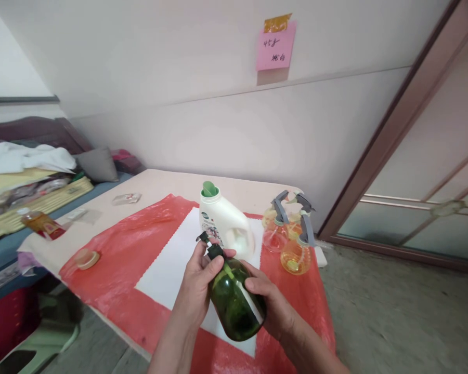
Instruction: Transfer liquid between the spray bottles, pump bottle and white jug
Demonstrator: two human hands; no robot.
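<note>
A dark green pump bottle [234,301] is held tilted between both hands above the table. My left hand [200,278] grips the black pump top [215,251] at its collar, thumb across it. My right hand [267,296] wraps round the bottle's body from the right side. Just behind them stands a cream-coloured jug [226,218] with a handle; its neck is uncapped and something green [209,189] sits in the opening. Under the jug lies a white sheet [167,270] with a scalloped edge.
Several spray bottles with grey triggers, among them an orange one [295,257] and a pink one [275,236], stand at the table's right. Red plastic [113,280] covers much of the table. A round lid-like item [87,258] lies left; an amber bottle [41,223] lies beyond.
</note>
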